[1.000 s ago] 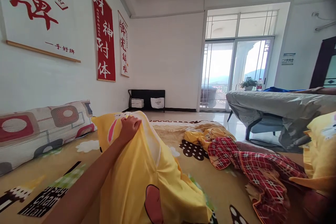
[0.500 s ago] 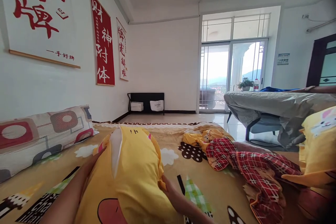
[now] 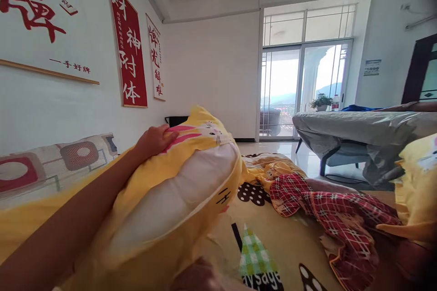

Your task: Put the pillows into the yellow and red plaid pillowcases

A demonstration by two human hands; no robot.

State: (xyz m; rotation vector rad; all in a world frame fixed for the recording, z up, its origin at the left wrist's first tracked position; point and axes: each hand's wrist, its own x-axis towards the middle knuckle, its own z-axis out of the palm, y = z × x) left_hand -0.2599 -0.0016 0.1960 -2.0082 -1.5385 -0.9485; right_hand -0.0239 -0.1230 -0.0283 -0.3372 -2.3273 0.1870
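A yellow pillowcase [image 3: 143, 166] with a cartoon rabbit face is raised and tilted above the bed. Through its long side opening bulges a white pillow [image 3: 180, 191]. Near the pillowcase's upper edge, my left hand [image 3: 155, 140] has its fingers closed on the yellow cloth beside the pink rabbit ears. My right hand [image 3: 198, 276] is low at the bottom edge of the view, by the underside of the pillowcase. It is smeared by motion, and its fingers cannot be made out.
A patterned pillow [image 3: 78, 154] lies at the left by the wall. Red plaid cloth [image 3: 317, 200] and another yellow rabbit-print item [image 3: 419, 191] lie at the right of the patterned bedspread [image 3: 225, 236]. Beyond stands a covered table [image 3: 327, 122], where another person's arm [image 3: 409, 106] rests.
The pillowcase has been lifted and turned, so its side opening and the white pillow face me. My left hand has risen to the upper edge; my right hand has dropped lower.
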